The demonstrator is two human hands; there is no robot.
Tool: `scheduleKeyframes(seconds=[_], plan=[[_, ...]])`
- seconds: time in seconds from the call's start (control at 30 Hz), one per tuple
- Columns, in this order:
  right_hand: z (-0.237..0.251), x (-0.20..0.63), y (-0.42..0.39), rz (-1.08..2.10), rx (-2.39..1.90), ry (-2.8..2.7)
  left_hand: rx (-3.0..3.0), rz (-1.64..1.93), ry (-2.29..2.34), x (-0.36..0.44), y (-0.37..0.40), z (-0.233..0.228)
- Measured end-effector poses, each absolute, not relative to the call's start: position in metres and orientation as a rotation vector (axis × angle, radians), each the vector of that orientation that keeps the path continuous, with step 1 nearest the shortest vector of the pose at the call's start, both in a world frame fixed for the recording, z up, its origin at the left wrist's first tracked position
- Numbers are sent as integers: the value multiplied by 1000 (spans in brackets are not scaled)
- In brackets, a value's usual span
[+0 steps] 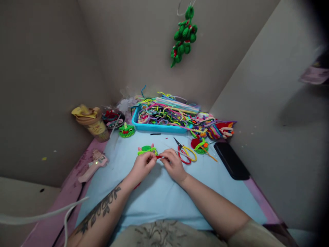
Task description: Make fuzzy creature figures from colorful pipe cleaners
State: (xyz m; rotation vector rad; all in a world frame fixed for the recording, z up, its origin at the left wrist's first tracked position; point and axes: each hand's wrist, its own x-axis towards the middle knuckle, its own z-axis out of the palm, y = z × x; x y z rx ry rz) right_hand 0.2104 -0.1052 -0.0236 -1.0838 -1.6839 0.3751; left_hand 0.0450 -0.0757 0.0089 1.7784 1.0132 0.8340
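Note:
My left hand and my right hand meet over the light blue cloth. Between their fingertips they pinch a short red pipe cleaner piece. A green pipe-cleaner figure with pink ears lies just beyond my left hand, touching its fingers. Red and yellow handled scissors lie shut on the cloth just right of my right hand.
A turquoise tray piled with coloured pipe cleaners stands at the back. A green frog figure, a lidded tan cup, a pink glue gun, a black phone and finished crafts surround the cloth. A green ornament hangs on the wall.

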Motion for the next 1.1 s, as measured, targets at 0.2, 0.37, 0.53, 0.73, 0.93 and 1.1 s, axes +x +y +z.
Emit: scheduleKeyframes(seconds=[0.2, 0.37, 0.53, 0.73, 0.93, 1.1], plan=[[-22, 209, -108, 307, -1035, -1735, 1657, 812, 912, 44, -78, 1], [-17, 209, -113, 206, -1065, -1748, 1625, 882, 909, 49, -88, -3], [-12, 210, -117, 245, -1054, -1697, 1648, 944, 895, 56, -96, 1], [-12, 205, -116, 425, -1091, -1511, 1526, 1011, 909, 63, -100, -1], [-16, 196, -114, 475, -1179, -1373, 1457, 1121, 984, 69, -106, -10], [-18, 195, -115, 221, -1176, -1519, 1187, 1067, 870, 65, -110, -12]])
